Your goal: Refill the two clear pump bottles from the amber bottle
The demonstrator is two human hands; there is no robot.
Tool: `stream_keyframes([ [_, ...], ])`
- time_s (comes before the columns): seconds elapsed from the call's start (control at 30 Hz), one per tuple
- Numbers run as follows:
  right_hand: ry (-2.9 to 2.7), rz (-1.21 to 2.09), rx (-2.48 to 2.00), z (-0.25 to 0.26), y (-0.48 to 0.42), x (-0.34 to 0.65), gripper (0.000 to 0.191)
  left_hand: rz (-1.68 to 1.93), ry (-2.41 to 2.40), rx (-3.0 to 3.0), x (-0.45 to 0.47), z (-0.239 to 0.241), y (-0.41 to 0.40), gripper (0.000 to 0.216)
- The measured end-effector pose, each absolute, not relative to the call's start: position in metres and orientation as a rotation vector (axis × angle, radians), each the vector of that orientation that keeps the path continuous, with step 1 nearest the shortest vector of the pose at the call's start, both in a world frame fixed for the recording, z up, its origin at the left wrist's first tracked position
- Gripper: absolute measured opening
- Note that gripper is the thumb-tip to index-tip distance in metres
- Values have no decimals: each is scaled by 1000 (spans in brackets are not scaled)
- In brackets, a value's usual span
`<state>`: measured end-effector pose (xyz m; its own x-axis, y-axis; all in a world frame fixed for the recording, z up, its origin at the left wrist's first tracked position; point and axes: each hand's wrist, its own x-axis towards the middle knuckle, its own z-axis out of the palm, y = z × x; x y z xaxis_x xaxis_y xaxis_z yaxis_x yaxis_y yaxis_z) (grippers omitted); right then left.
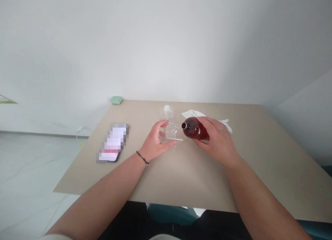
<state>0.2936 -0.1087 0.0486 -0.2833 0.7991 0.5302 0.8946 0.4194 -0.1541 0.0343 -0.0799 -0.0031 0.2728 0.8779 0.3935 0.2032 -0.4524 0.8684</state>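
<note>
My left hand (155,141) curves around the left side of a clear square plastic plate (174,132) with a round raised centre, holding it just above the tabletop. My right hand (218,139) grips a dark red glass bottle (195,128) lying on its side, its open neck pointing left toward the plate. Behind the plate stands a clear bottle with a white pump top (166,112), partly hidden by my left fingers. A dark cord bracelet circles my left wrist.
A crumpled white paper (192,113) and a white cloth (226,126) lie behind my right hand. A phone with a pixelated screen (112,143) lies at the left of the beige table (181,179). A small green box (116,100) sits at the table's far corner.
</note>
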Motion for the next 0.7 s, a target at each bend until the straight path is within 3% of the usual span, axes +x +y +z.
stream_keyframes([
  [0.7, -2282, -448, -1450, 55, -118, 291, 56, 1035, 957, 1881, 33, 4, -80, 81],
])
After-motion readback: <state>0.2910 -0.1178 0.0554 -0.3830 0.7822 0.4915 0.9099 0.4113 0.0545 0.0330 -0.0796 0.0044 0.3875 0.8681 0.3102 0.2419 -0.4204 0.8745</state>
